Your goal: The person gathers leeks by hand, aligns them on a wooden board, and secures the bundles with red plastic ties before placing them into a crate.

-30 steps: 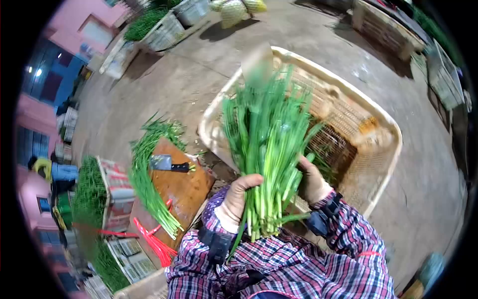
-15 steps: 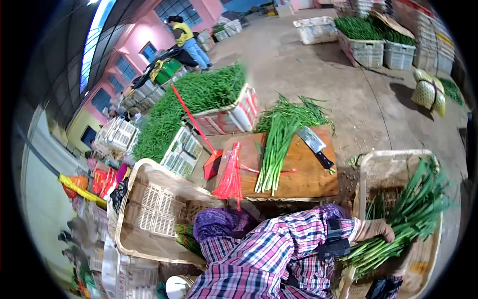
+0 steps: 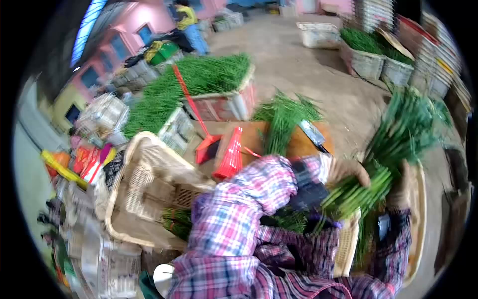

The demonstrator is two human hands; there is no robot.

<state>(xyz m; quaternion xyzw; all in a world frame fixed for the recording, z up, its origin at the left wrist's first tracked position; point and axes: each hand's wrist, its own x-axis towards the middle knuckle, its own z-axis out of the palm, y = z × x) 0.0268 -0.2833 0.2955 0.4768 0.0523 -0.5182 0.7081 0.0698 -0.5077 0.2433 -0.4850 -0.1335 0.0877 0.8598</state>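
A big bunch of green stalks with long flat leaves, like garlic chives (image 3: 366, 192), is held above the right-hand crate (image 3: 420, 224). My left hand (image 3: 351, 171), its arm reaching across my body, is closed around the stalks. On the bunch's right side is my right hand (image 3: 400, 187), blurred, its fingers pressed against the leaves and partly hidden. Another bunch of greens (image 3: 280, 132) lies on a wooden board (image 3: 252, 133), with a cleaver (image 3: 312, 133) to its right. Red plastic strips (image 3: 230, 158) hang at the board's left edge.
An open crate (image 3: 112, 219) stands at my left, with some tied greens (image 3: 177, 223) inside. A red long-handled dustpan (image 3: 206, 148) is behind it. Crates heaped with greens (image 3: 214, 74) stand beyond the board. A person (image 3: 191, 30) is at the far left; crate stacks rise far right.
My left hand has moved up and left with the bunch, lifting it from the right crate. My right hand has risen into view beside the leaves. The view has shifted and blurred.
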